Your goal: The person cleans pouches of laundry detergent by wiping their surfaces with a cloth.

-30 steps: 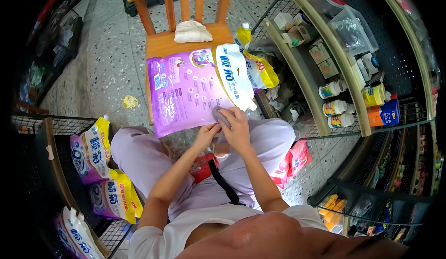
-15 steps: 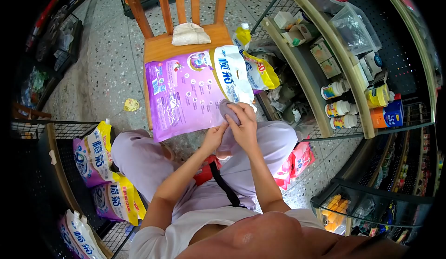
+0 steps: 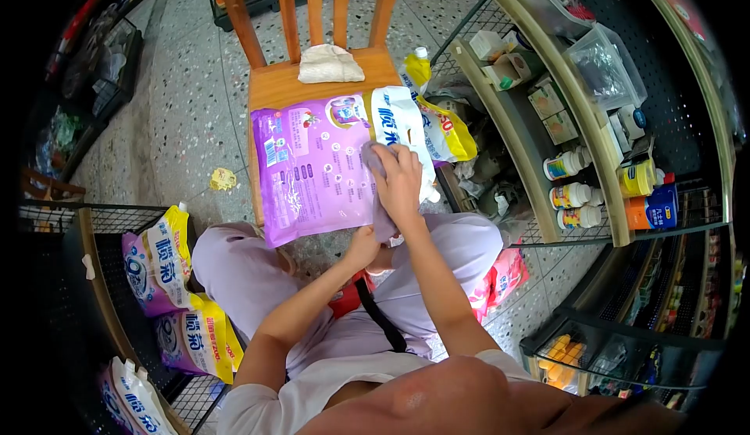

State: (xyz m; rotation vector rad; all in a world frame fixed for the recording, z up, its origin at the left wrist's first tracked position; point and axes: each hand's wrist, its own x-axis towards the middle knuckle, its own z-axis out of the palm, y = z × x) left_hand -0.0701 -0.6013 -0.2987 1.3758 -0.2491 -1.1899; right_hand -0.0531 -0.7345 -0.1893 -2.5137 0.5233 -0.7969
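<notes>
A large purple and white detergent bag [image 3: 316,173] lies flat on the seat of a wooden chair [image 3: 269,80] in front of me. My right hand [image 3: 399,183] presses a greyish-purple cloth [image 3: 381,220] onto the bag's right part, over the white panel's edge. The cloth trails down towards my lap. At its lower end, beside the bag's near edge, my left hand [image 3: 362,249] is closed on the cloth. A folded off-white cloth [image 3: 331,65] rests on the seat behind the bag.
Another detergent pouch [image 3: 444,132] stands right of the chair. Shelves with bottles [image 3: 566,165], boxes and a clear plastic bin [image 3: 601,68] rise at the right. More detergent pouches [image 3: 160,251] sit on a low rack at the left. A yellow scrap [image 3: 223,179] lies on the floor.
My right hand has moved up and slightly left over the bag with the cloth. My left hand has dropped lower, and the cloth is now stretched between them.
</notes>
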